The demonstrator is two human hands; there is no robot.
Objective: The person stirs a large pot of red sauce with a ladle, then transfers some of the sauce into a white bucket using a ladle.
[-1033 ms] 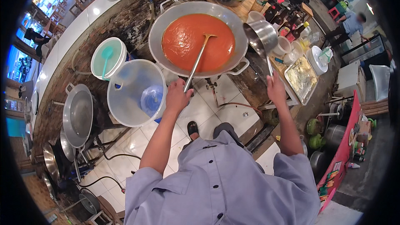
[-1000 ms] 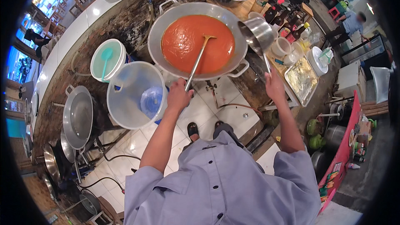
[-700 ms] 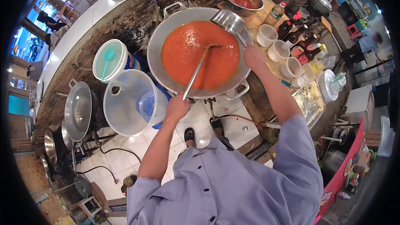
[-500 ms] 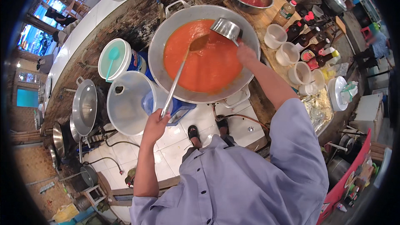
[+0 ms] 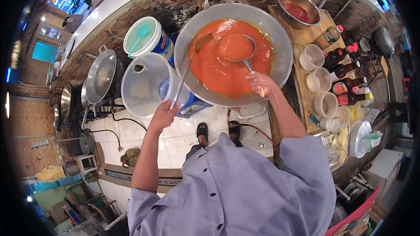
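A wide grey metal wok [image 5: 284,59] holds thin orange-red sauce [image 5: 218,81]. My right hand [image 5: 260,83] is closed round the handle of a deep metal ladle [image 5: 248,66]. The ladle's bowl faces up, level with the sauce around it and full of sauce. My left hand [image 5: 164,116] grips the end of a long-handled spatula [image 5: 183,78]. Its brownish blade rests in the sauce near the wok's far left wall, sauce-smeared and partly sunk.
Left of the wok stand a clear plastic tub [image 5: 146,94] and a white bucket [image 5: 129,39] with a turquoise ladle [image 5: 139,39]. On the wooden board [image 5: 302,85] at right are a steel bowl [image 5: 284,15] of red sauce, plastic tubs [image 5: 319,80] and dark bottles [image 5: 345,70].
The ladle has gone from tipped on its side above the sauce to upright and full at its surface. The spatula blade has shifted toward the wok's left side. The whole view has turned slightly.
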